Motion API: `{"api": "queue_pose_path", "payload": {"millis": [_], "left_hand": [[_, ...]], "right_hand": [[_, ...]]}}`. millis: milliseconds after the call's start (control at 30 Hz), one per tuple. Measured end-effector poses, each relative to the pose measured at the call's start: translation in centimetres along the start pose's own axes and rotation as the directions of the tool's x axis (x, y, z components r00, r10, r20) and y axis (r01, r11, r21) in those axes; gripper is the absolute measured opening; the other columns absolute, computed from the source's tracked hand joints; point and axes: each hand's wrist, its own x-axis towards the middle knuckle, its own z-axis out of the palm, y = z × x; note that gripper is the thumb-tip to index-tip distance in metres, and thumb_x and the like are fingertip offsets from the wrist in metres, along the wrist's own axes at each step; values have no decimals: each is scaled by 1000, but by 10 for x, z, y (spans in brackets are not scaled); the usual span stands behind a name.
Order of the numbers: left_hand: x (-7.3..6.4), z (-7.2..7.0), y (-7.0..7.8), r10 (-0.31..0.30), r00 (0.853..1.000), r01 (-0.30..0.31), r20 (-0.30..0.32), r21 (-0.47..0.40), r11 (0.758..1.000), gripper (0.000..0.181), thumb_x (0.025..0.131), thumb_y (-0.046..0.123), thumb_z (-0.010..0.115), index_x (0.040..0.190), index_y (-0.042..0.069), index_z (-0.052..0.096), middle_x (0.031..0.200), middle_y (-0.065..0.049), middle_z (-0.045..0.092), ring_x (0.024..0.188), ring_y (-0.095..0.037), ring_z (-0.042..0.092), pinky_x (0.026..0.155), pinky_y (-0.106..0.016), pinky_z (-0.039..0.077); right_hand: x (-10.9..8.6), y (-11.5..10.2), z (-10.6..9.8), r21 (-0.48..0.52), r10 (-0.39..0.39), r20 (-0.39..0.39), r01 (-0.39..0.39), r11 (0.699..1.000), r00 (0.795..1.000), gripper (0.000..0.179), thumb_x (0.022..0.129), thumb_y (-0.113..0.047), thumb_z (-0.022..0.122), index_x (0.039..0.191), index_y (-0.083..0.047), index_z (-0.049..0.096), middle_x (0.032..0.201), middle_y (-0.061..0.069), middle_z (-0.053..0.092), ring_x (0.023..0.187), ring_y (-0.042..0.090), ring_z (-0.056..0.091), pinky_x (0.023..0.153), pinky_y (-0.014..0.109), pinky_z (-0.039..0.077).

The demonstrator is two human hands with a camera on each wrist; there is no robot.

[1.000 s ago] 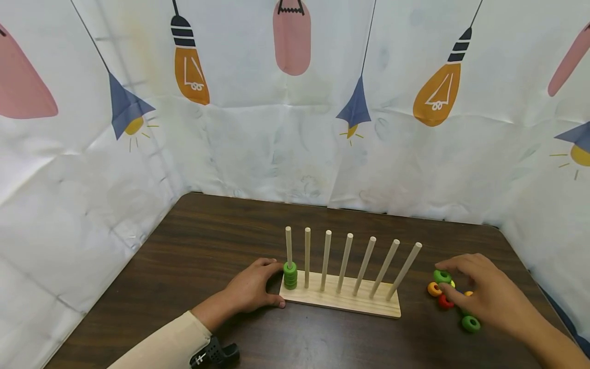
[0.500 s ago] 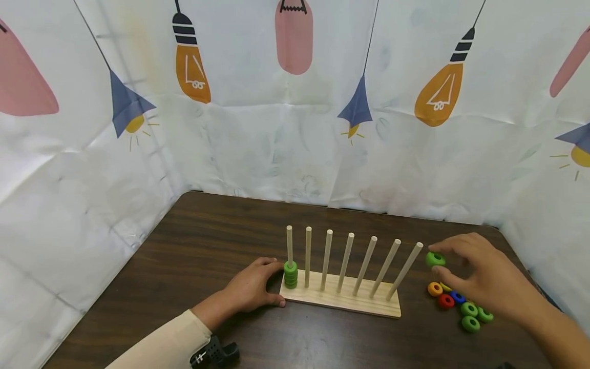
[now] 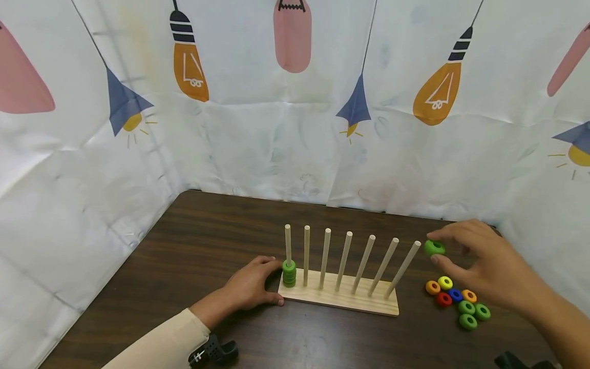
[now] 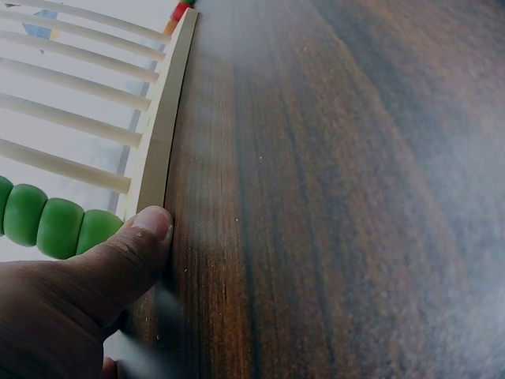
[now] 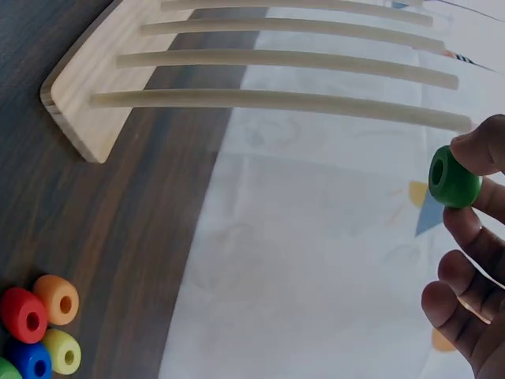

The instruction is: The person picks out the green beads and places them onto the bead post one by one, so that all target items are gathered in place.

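Observation:
My left hand (image 3: 251, 286) grips the left end of a wooden peg board (image 3: 338, 298) that has a row of several upright pegs. In the left wrist view, its thumb (image 4: 130, 251) presses the board's front edge. Several green beads (image 3: 289, 274) are stacked on the leftmost peg; the other pegs carry none. My right hand (image 3: 486, 256) pinches a green bead (image 3: 435, 248) between thumb and fingers, raised above the table just right of the rightmost peg (image 3: 403, 269). In the right wrist view the bead's hole (image 5: 439, 172) faces the peg tips, apart from them.
Loose beads lie right of the board: a yellow bead (image 3: 445, 283), a red bead (image 3: 444, 300), a blue bead (image 3: 455, 295), two orange ones and several green ones. They rest on a dark wood table (image 3: 221, 225). A printed cloth (image 3: 258, 148) hangs behind.
My right hand has lifted the green bead up from the pile and slightly left, towards the rightmost peg. The loose beads are now uncovered. My left hand stays on the board.

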Motion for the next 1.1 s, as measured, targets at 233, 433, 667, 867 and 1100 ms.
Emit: {"api": "queue_pose_path", "payload": {"millis": [233,433,667,867,1100], "left_hand": [[0,-1,0,-15,1000,15,8,-2,1000,79,75,45,92,142,17,60,148,-18,50,130,-40,53,95,-59,49],[0,-2,0,-14,1000,14,2,3,1000,79,74,45,92,141,17,61,147,-17,50,131,-39,53,96,-59,49],[0,-3,0,-5,1000,5,2,0,1000,78,75,46,92,141,17,61,147,-18,50,131,-39,53,95,-59,49],[0,-1,0,-6,1000,6,4,-4,1000,79,74,45,92,142,16,61,147,-18,50,130,-40,53,95,-59,49],[0,0,0,-3,1000,3,7,-3,1000,80,75,46,91,142,17,60,148,-18,50,131,-40,53,95,-59,49]], "right_hand": [[8,-5,-4,13,-14,-11,14,1000,1000,57,67,0,90,116,-23,72,111,-11,67,96,2,49,76,16,41],[17,-9,-9,-4,-38,-45,38,999,998,59,64,1,90,116,-23,73,110,-14,67,91,0,49,74,16,42],[23,-14,-13,-6,-50,-36,50,999,998,59,64,1,90,116,-22,73,111,-14,67,91,0,48,74,17,41],[27,-17,-11,10,-61,-25,61,998,998,58,65,1,90,116,-21,73,110,-14,68,93,1,50,75,17,42],[28,-19,-6,21,-62,-30,63,998,998,58,65,-1,91,115,-24,74,110,-15,68,92,1,51,77,15,42]]}}
